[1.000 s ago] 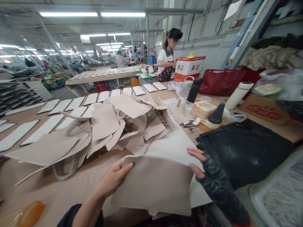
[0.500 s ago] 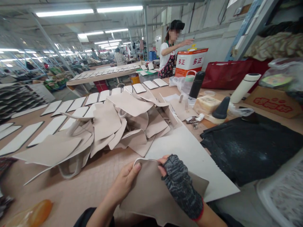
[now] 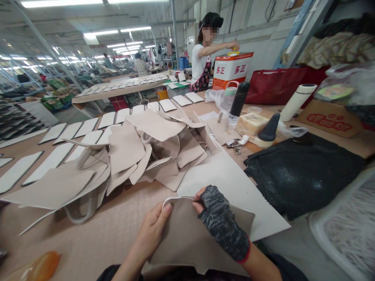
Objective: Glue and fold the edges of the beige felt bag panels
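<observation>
A taupe leather panel [image 3: 187,238] with a pale edge is held up in front of me, its top edge bowed. My left hand [image 3: 156,222] is bare and closed on the panel's upper left corner, thumb on the near face. On the same top edge, further right, my right hand [image 3: 216,214] pinches the panel; it wears a grey fingerless knit glove with a red cuff. Beyond the hands lies a heap of beige leather pieces [image 3: 125,152], some with strap loops. A white board [image 3: 222,183] rests on the table under the panel's right side.
White padded panels [image 3: 61,156] lie in rows at the left. To the right are a black cloth [image 3: 301,171], a black bottle [image 3: 240,97], a white flask [image 3: 299,102] and a white bin [image 3: 345,234]. A co-worker [image 3: 202,54] reaches over a red-and-white can [image 3: 233,70].
The view has shifted slightly, so most things sit a little further left. Both hands keep their hold on the panel. The co-worker's hand has lowered to the can's top.
</observation>
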{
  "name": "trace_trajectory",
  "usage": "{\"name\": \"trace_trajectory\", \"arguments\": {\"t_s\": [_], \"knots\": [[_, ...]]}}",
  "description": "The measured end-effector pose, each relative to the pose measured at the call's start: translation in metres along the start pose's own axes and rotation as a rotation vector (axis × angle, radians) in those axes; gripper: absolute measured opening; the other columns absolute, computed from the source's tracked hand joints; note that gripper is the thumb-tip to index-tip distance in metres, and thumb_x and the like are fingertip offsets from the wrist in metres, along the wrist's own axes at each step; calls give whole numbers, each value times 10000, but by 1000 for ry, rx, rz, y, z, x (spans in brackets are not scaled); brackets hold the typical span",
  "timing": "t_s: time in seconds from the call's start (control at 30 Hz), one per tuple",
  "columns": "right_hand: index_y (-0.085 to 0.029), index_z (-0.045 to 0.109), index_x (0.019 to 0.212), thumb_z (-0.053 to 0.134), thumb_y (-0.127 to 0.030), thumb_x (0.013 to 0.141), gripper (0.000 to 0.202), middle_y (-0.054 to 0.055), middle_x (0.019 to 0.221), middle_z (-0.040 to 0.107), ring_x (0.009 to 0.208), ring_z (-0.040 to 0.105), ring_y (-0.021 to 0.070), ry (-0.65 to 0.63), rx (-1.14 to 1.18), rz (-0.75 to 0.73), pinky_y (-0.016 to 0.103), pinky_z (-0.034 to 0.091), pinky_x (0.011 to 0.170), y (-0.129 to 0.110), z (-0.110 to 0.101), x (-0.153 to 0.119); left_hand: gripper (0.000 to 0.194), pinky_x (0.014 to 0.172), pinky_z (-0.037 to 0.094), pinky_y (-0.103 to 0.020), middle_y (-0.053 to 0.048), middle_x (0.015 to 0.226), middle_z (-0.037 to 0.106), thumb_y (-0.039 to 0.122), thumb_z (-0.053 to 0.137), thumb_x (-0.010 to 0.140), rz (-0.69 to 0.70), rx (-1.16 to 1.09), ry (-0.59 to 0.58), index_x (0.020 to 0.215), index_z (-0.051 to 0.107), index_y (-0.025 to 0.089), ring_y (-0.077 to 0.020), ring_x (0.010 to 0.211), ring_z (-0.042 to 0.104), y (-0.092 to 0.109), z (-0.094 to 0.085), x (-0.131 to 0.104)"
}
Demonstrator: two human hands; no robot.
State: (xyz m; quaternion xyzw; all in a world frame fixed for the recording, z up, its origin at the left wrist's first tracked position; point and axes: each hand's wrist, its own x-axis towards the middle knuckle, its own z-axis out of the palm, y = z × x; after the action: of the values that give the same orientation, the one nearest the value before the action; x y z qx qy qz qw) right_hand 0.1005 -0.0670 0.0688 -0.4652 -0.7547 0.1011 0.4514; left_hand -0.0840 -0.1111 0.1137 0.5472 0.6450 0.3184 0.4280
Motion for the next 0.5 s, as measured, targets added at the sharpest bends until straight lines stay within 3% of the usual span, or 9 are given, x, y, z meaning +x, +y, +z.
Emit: {"name": "trace_trajectory", "arguments": {"t_s": [0.2,0.37,0.43,0.5], "knots": [[-161,623,823,443,-253,883,210,127,749,648,726,622,262,16,-244,-108,430,528,668,-5,2,-10,435,645,439,-254,-14,727,613,526,424,847,-60,-14,24,882,655,159,-182,694,542,0,0,-3],[-180,616,805,370,-220,899,267,131,741,648,745,626,261,-27,-190,-130,442,538,683,-4,8,-20,470,655,474,-276,-34,755,650,528,389,867,-101,-20,-8,947,654,148,-198,724,590,-9,1,-4],[-185,612,788,357,-212,900,279,130,729,644,742,626,255,-54,-173,-117,428,543,679,-3,10,-21,445,735,489,-295,-69,941,675,488,418,869,15,55,55,1101,599,155,-214,853,618,-15,0,-2],[-187,608,777,355,-210,900,282,132,737,646,745,623,252,-87,-149,-105,419,545,678,-2,11,-20,448,853,467,-327,-104,1178,612,412,481,859,248,221,150,1243,502,183,-224,1031,585,-16,-3,1]]}}
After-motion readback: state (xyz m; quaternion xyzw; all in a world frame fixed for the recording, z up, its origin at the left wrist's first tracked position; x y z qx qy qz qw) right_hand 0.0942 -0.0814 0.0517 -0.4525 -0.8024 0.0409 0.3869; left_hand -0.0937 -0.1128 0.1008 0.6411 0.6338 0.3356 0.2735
